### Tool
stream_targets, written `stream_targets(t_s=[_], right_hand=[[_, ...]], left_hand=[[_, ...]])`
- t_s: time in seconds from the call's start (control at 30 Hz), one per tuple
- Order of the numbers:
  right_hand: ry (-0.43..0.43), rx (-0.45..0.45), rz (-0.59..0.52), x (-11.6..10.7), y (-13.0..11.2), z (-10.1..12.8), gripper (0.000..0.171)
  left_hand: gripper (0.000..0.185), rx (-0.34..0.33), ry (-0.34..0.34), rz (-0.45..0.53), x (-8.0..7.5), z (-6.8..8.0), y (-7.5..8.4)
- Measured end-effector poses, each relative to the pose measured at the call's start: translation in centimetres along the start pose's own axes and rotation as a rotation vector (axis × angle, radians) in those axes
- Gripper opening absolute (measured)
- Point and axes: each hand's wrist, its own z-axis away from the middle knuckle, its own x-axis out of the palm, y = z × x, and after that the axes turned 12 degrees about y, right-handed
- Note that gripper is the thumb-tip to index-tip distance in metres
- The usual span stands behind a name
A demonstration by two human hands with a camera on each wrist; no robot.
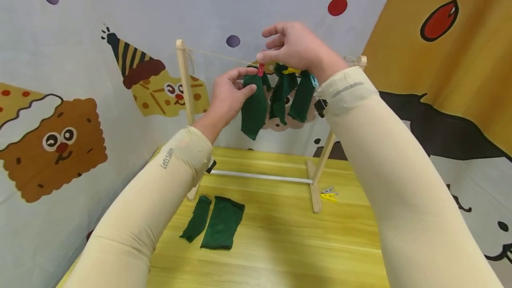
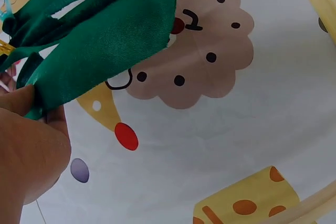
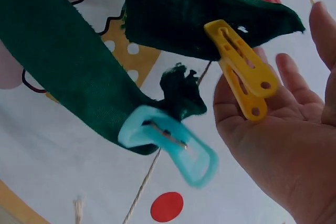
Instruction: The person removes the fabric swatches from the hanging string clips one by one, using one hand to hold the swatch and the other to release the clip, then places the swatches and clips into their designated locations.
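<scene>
A strip of green cloth (image 1: 254,108) hangs from the string, with a red clothespin (image 1: 261,69) at its top edge. My left hand (image 1: 232,92) pinches the upper part of this cloth between thumb and fingers, close beside the red clothespin. In the left wrist view the cloth (image 2: 110,45) slants away from the left fingertips. My right hand (image 1: 298,48) is just above, its thumb tip right at the top of the red clothespin and its fingers spread apart. Behind the right hand, a yellow clothespin (image 3: 244,69) and a light blue clothespin (image 3: 168,145) clip other green cloths to the string.
The string (image 1: 220,56) runs between two wooden posts (image 1: 185,79), joined low down by a white bar (image 1: 260,175). Two green cloth pieces, one narrow (image 1: 198,218) and one wide (image 1: 223,223), lie on the table. Grey and yellow clothespins (image 1: 329,196) lie by the right foot.
</scene>
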Motion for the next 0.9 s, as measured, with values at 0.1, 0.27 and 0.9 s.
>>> stream_targets(t_s=[0.1, 0.27, 0.9], right_hand=[[-0.037, 0.024, 0.034, 0.3, 0.0, -0.3, 0.074], [-0.045, 0.020, 0.061, 0.5, -0.2, -0.5, 0.066], [0.185, -0.028, -0.053, 1.6, 0.4, 0.4, 0.065]], left_hand=[[0.031, 0.009, -0.011, -0.004, 0.0, 0.0, -0.1], [0.033, 0.022, -0.018, -0.005, -0.2, 0.0, -0.2], [0.040, -0.002, -0.056, 0.012, -0.7, 0.3, -0.3]])
